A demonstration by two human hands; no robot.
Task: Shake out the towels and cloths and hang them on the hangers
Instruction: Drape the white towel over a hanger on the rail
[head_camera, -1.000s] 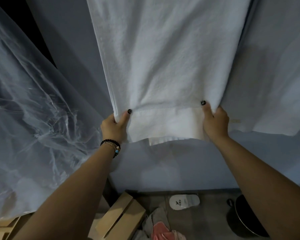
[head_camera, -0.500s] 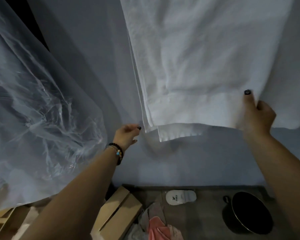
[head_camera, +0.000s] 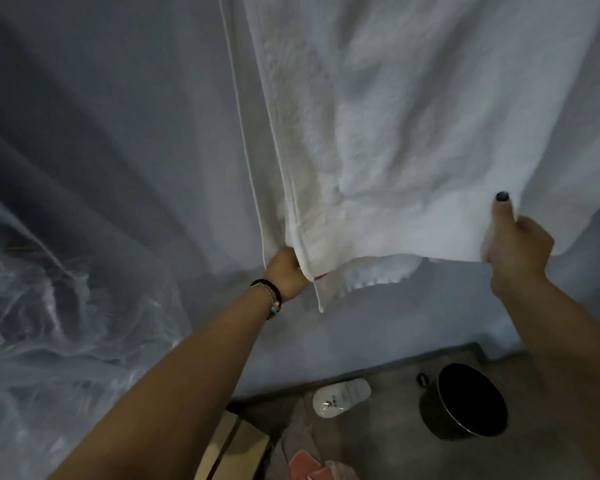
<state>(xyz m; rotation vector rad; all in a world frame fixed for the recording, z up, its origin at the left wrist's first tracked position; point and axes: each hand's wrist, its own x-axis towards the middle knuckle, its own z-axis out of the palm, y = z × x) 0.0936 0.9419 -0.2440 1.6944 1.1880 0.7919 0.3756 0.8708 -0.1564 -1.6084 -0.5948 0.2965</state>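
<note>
I am pinching the lower corners of the hanging white terry towel (head_camera: 378, 140) to pull it flat: my left hand (head_camera: 286, 273) is curling round the left edge, my right hand (head_camera: 516, 247) is gripping the right corner, thumb pressing forward, both arms reaching up.

head view, close, facing forward and down at towel (head_camera: 395, 133)
</note>
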